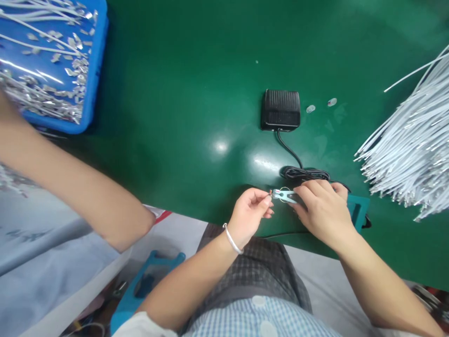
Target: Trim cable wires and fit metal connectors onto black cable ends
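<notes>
Left hand (250, 210): bare, without glove or ring that shows.
Right hand (322, 208): bare as well, to the right of the other hand.
Bangle (231, 239): thin, smooth and silver, a plain closed hoop round the left wrist.
Forearms: uncovered on both sides, from wrist to the near edge of the view.
Sleeve (140, 327): white cloth, short, showing only at the near left on the upper arm.
Shirt (224, 323): fine light-blue and white check, near centre.
Buttons (259, 300): round and white, two showing down the shirt front.
Lap cloth (259, 262): dark grey plaid, with a plain grey band where it meets the shirt.
</notes>
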A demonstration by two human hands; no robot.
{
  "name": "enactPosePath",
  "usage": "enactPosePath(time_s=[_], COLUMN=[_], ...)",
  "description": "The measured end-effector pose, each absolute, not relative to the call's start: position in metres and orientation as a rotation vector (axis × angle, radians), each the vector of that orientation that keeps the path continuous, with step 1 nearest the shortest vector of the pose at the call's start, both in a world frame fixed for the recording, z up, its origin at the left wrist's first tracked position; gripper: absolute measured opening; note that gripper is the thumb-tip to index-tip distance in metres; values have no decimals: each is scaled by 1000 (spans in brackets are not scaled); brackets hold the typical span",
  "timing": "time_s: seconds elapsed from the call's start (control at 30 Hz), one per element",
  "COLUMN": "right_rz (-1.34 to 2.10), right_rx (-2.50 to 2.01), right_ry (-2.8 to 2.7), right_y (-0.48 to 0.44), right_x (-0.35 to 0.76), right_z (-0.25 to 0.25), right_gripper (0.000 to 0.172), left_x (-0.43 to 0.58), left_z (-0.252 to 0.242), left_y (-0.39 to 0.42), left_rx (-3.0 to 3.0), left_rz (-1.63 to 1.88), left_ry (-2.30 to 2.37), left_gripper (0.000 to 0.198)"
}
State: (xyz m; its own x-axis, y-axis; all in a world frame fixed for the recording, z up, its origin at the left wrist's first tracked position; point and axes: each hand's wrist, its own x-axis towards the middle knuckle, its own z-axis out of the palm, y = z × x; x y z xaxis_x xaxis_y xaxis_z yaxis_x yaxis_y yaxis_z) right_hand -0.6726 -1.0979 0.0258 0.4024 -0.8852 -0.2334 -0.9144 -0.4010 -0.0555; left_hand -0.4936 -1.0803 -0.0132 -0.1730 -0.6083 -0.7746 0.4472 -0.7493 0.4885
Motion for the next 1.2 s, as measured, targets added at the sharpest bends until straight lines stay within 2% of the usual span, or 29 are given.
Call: enactPosePath(time_s=[0.2, 0.47, 1.2], right_rz=[207, 170, 154], right_rx=[-2554, -2574, -2639], right_ry=[1587, 1582, 1542], right_y=[-1096, -1098, -1099], right_x=[-670, -670, -669], right_z=[24, 24, 23], right_gripper=[15, 14, 13], left_x=[-495, -494, -489], left_z=[-15, -20, -25], left_y=[-1078, -1061, -1055], left_rx=[1390, 1417, 1412], left_rz=[-1987, -1853, -1660], left_ry=[-208, -248, -794], left_gripper=[30, 37, 9])
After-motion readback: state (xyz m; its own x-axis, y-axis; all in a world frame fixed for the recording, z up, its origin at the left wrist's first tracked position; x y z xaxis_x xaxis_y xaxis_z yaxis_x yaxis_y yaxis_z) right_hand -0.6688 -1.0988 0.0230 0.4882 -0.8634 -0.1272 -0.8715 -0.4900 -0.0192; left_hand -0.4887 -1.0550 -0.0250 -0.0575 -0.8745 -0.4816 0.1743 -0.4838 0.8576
